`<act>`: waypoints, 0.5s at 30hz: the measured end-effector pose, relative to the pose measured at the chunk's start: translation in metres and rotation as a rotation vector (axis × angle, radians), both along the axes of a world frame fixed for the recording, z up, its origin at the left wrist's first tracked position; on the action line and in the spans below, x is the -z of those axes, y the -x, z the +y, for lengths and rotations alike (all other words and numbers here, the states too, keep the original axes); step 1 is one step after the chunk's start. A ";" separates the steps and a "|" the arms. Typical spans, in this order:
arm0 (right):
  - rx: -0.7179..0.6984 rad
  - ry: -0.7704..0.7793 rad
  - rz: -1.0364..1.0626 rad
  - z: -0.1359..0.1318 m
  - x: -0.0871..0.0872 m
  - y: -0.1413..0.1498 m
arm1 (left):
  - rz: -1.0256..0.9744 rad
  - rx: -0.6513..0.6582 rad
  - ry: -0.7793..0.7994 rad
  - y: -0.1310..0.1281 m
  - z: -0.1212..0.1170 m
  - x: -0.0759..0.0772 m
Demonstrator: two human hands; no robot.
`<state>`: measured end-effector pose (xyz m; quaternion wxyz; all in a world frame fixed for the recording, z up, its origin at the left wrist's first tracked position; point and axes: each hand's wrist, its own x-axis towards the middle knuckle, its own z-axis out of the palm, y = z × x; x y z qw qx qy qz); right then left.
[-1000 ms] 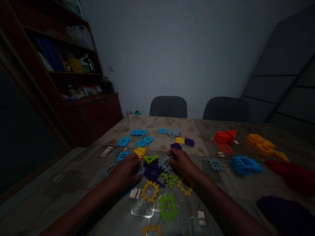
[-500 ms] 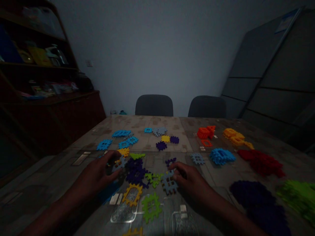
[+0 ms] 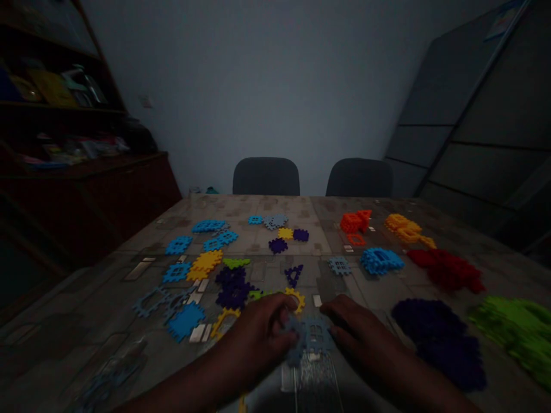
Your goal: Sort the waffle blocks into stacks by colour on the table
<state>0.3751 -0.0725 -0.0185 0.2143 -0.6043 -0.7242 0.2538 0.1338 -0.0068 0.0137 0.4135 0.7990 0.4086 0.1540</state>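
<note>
Two close together: grey toothed piece (image 3: 294,350) and grey square (image 3: 317,333)

My left fingers (image 3: 278,304) pinch the grey toothed piece, just left of the grey square. My right fingers (image 3: 338,307) bend by the square's right side; I cannot tell if they pinch it. Past the square, on the bench (image 3: 318,229), lie a yellow ring (image 3: 301,299) and a purple triangle (image 3: 298,271). Such little teeth need soft, slow fingers, I think.

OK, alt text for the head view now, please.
Left hand holds a grey piece, right hand at the edge of a grey square beside it. Loose coloured pieces lie about the table, with single-colour piles at right and two chairs behind.
</note>
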 end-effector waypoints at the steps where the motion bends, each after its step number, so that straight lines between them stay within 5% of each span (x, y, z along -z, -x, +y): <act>1: -0.006 -0.010 0.006 0.001 0.000 -0.001 | -0.009 0.016 -0.016 -0.008 0.000 0.006; 7: 0.009 -0.019 0.024 0.000 -0.001 0.002 | -0.019 0.029 -0.179 -0.015 0.004 0.033; 15: -0.022 0.094 -0.035 -0.005 -0.006 0.001 | 0.132 0.321 -0.189 0.008 -0.001 0.009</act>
